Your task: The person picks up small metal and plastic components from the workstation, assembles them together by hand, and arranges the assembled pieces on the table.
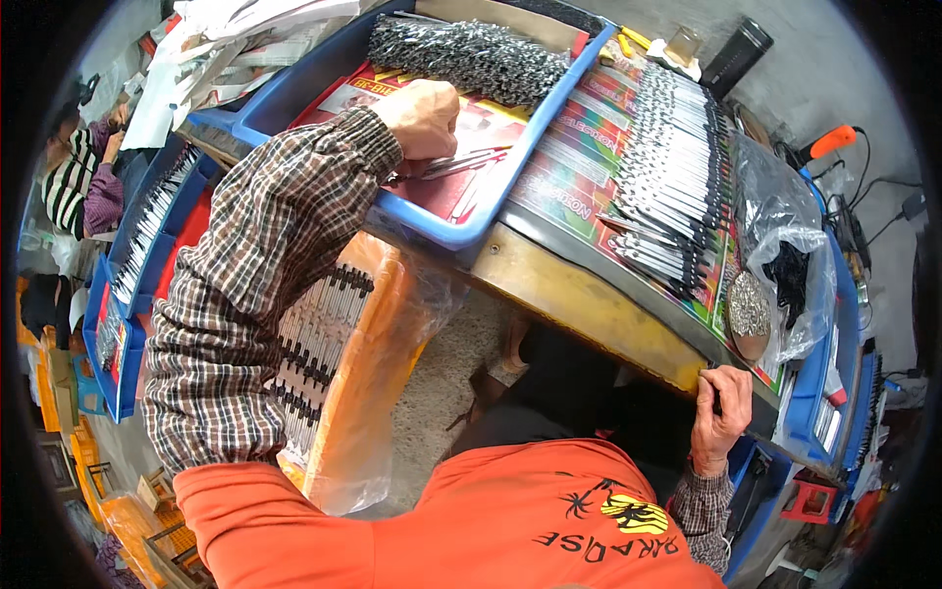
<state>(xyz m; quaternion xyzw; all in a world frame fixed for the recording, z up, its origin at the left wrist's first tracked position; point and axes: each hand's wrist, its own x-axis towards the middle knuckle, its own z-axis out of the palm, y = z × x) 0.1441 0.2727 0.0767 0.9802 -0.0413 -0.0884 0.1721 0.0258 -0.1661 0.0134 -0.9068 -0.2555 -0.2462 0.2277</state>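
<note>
My left hand point(422, 119) reaches into a blue tray point(461, 233), its fingers closed over slim silver sticks point(465, 161) that poke out below it. Red printed sheets line the tray. At its far end is a dense heap of small shiny metal-and-black parts point(466, 61). My right hand point(723, 410) is at the table's front edge on the right, fingers curled in and thumb pressed to them; whatever is between them is too small to make out. Beyond it, slim white pen-like sticks with black ends point(672, 182) lie side by side on a colourful printed sheet.
An orange-lined crate point(368, 344) of similar sticks stands below the tray. On the right are an oval dish of tiny metal parts point(749, 306), a clear plastic bag point(785, 216) and an orange-handled tool point(832, 142). Another person point(88, 182) sits far left near more blue trays.
</note>
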